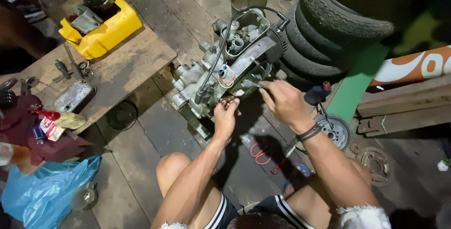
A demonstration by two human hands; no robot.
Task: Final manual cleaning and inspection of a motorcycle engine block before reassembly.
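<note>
A yellow can (104, 30) sits on the wooden surface (127, 64). The grey engine (225, 64) lies on the floor. The left hand (226, 114) grips its edge to steady it. The right hand (282, 99) pinches a thin metal tool (250, 83) poked into it.

Dark band (308, 132) worn on right wrist; black shorts (277, 209) with white side stripes; arms left bare.

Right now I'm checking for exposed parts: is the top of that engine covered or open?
Open. The engine has no top cover; valve parts and springs show inside its rim.
</note>
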